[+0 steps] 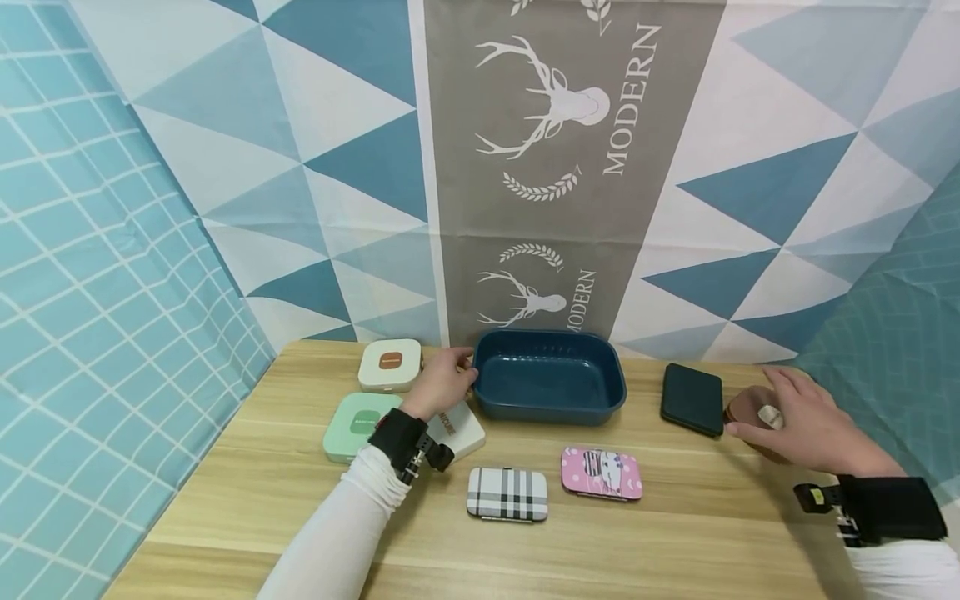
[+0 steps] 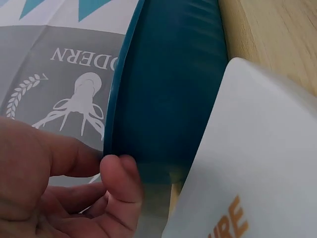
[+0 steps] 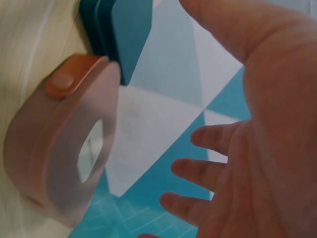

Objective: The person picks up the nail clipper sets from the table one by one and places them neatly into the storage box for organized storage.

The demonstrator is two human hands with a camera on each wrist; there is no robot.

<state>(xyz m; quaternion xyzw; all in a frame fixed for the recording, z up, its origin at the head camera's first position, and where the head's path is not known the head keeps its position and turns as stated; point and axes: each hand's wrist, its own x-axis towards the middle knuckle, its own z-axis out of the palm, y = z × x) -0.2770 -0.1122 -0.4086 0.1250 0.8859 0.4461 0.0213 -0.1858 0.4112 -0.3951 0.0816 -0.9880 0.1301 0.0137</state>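
Observation:
My left hand [image 1: 441, 385] is at the left end of a dark blue rectangular basin [image 1: 547, 410]. In the left wrist view its thumb and forefinger pinch the basin's rim [image 2: 113, 99]. A white case [image 1: 461, 433] with orange lettering lies under that wrist, close beside the basin. On the right, my right hand [image 1: 813, 425] hovers over a rounded pinkish-brown case [image 3: 37, 134] with an orange snap strap [image 3: 74, 77]. Its fingers are spread and relaxed, with a gap to the case in the right wrist view. A dark green-black flat case [image 1: 692, 398] lies just left of it.
A white box [image 1: 390, 364] with a brown label and a mint green box [image 1: 352, 425] stand at the left. In front of the basin lie a plaid case [image 1: 507, 493] and a pink cat-print case [image 1: 602, 473]. Patterned cloth [image 1: 360, 167] hangs behind the wooden table [image 1: 637, 550].

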